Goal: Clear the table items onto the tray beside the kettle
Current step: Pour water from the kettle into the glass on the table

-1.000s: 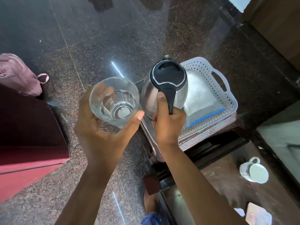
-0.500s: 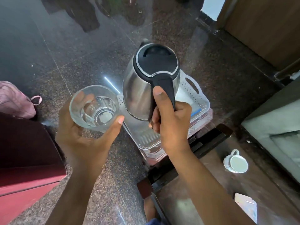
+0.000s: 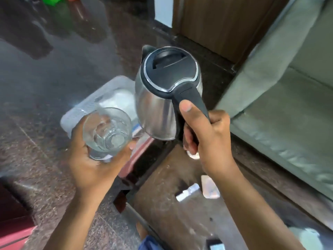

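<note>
Steel and black plastic fill the middle of our view: our right hand (image 3: 207, 134) has its fingers (image 3: 188, 141) wrapped tight around the handle of the kettle (image 3: 162, 98), thumb pressed along the top so the heavy body hangs level in the air. Our left hand (image 3: 93, 159) cups a clear glass (image 3: 108, 132) from below, fingers closed round its base, mouth tipped toward us; we judge it empty. Both are held above the white perforated tray (image 3: 86, 105), which sits at the far corner of the dark bench (image 3: 180, 195) with a pale folded cloth (image 3: 119, 100) inside. That suits setting them down next. Small items remain on the dusty bench top near its right edge, too blurred to name. Polished dark stone floor (image 3: 54, 69) lies beyond, a grey-green sofa (image 3: 288, 87) on the right.
</note>
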`<state>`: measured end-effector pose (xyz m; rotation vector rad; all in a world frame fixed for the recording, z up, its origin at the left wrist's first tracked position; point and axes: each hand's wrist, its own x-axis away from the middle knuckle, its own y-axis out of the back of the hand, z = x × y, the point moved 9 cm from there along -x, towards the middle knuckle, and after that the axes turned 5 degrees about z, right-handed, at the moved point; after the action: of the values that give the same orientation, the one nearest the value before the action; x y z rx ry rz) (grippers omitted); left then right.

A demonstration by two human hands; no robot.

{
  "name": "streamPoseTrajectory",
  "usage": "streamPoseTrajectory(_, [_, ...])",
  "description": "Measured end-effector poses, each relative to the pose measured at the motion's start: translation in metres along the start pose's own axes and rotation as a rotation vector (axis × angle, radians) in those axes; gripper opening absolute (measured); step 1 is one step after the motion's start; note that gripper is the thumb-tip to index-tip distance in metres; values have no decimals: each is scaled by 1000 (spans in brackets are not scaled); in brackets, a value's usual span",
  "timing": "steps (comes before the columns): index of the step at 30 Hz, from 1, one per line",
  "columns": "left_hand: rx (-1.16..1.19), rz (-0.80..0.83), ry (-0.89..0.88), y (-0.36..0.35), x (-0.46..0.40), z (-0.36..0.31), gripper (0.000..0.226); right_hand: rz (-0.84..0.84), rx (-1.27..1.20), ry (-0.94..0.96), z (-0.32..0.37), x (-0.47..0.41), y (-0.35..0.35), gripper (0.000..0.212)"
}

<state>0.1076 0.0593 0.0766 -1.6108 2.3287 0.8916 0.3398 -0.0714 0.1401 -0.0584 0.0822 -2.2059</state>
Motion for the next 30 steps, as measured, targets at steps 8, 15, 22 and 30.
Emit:
streamPoseTrajectory(8, [93,212,-17,-114,76,-63,79,-129,68,-106,-17,113,166,83])
streamPoseTrajectory(15, [121,416,39,-209,151,-86,85,-229,115,-203,-35,214,277,84])
streamPoseTrajectory(22, [178,619,105,-307,202,-105,83,-320,165,-261,-50,288,343,89])
streamPoseTrajectory(30, [82,904,-3,-415,233,-116,73,-354,250,-438,-65,332,378,88])
